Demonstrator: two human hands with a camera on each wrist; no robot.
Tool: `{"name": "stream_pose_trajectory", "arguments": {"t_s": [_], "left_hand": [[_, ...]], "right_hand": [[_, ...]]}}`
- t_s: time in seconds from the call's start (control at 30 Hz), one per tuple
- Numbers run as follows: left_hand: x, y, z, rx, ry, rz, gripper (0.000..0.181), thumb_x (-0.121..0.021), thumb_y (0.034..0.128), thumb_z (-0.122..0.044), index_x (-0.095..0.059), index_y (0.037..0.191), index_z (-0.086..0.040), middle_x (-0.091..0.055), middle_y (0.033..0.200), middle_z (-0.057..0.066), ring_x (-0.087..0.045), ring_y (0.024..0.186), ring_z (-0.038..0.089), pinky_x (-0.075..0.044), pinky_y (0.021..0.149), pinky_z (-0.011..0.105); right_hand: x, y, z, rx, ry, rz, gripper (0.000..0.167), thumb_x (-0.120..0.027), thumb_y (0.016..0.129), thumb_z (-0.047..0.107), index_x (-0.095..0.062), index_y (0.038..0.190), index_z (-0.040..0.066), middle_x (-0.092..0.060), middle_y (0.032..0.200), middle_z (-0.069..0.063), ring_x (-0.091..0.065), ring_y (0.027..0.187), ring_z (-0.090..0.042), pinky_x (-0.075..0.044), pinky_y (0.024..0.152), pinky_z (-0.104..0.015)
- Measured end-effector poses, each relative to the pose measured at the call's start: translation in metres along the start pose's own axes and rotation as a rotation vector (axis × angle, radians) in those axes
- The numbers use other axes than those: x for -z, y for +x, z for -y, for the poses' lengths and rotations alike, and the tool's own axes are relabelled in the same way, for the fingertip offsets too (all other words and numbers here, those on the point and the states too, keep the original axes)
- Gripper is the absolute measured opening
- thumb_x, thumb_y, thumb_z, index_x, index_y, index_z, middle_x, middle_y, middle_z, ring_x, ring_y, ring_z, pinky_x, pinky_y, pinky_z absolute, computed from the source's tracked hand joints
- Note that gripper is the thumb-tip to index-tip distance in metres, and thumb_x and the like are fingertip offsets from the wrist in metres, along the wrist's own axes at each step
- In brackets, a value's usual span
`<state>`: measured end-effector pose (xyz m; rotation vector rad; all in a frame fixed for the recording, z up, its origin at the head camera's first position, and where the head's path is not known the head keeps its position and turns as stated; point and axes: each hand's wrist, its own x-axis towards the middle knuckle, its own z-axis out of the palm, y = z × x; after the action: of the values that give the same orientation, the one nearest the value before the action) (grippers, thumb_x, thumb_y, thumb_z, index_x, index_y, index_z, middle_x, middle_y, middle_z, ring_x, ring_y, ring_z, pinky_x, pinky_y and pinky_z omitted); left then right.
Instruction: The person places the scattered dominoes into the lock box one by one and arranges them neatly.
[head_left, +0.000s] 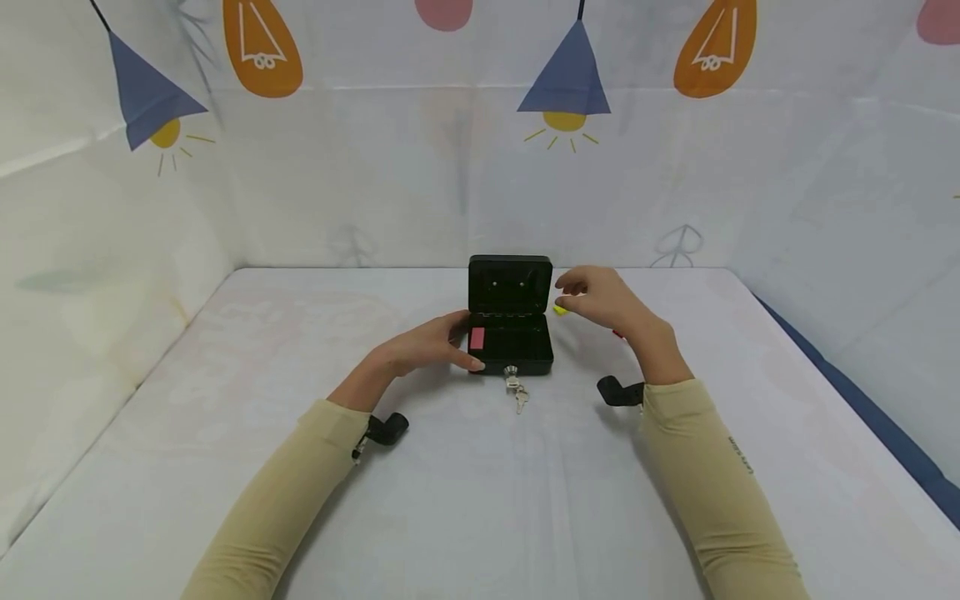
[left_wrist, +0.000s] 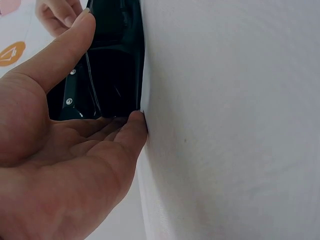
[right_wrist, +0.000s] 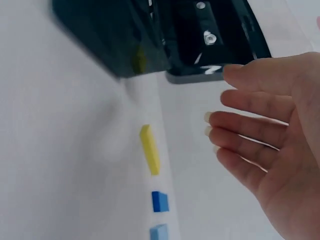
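A small black cash box [head_left: 528, 354] stands with its lid [head_left: 510, 283] raised, and a pink-red block [head_left: 477, 337] lies at the left inside it. Keys [head_left: 521, 398] hang from the lock at its front. My left hand [head_left: 431, 343] grips the box's left side, thumb at the front corner and fingers toward the back; the left wrist view shows its thumb [left_wrist: 75, 37] at the rim. Beside the lid's right edge is my right hand [head_left: 600, 296], fingers loosely bent and holding nothing. Below those fingers lies a yellow block [right_wrist: 150, 150], partly covered in the head view.
In the right wrist view a blue block [right_wrist: 160, 202] and a light blue block [right_wrist: 159, 232] line up beyond the yellow one. Something small and red [head_left: 618, 334] shows by the right forearm. A patterned white cloth wall [head_left: 375, 183] rises behind the white table [head_left: 450, 517].
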<state>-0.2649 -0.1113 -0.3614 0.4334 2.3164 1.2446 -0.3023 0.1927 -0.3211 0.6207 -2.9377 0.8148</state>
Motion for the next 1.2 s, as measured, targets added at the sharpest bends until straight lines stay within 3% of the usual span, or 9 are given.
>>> {"name": "stream_pose_trajectory", "arguments": {"t_s": [0.63, 1.0, 1.2], "left_hand": [[-0.003, 0.0, 0.0, -0.009, -0.024, 0.003, 0.103, -0.082, 0.0815, -0.028, -0.016, 0.16, -0.014, -0.025, 0.165, 0.005, -0.032, 0.147, 0.022, -0.026, 0.123, 0.046], [-0.004, 0.0, -0.001, -0.003, -0.033, 0.0, 0.101, -0.081, 0.0821, -0.025, -0.017, 0.16, -0.014, -0.024, 0.165, 0.004, -0.029, 0.15, 0.022, -0.026, 0.123, 0.046], [-0.002, 0.0, -0.002, 0.007, -0.035, -0.006, 0.101, -0.081, 0.0824, -0.026, -0.017, 0.16, -0.014, -0.024, 0.165, 0.005, -0.028, 0.15, 0.023, -0.026, 0.123, 0.047]], "right_hand": [[-0.022, 0.009, -0.028, -0.127, -0.077, 0.027, 0.051, -0.064, 0.093, 0.028, -0.059, 0.133, -0.003, -0.061, 0.129, -0.027, -0.056, 0.121, -0.04, -0.048, 0.1, -0.053], [-0.028, 0.019, -0.039, -0.12, -0.106, 0.022, 0.054, -0.066, 0.093, 0.029, -0.057, 0.134, -0.004, -0.06, 0.132, -0.028, -0.056, 0.122, -0.042, -0.047, 0.102, -0.055], [-0.029, 0.021, -0.04, -0.154, -0.135, 0.035, 0.055, -0.068, 0.091, 0.03, -0.059, 0.132, -0.006, -0.06, 0.13, -0.029, -0.057, 0.12, -0.041, -0.048, 0.102, -0.054]]}}
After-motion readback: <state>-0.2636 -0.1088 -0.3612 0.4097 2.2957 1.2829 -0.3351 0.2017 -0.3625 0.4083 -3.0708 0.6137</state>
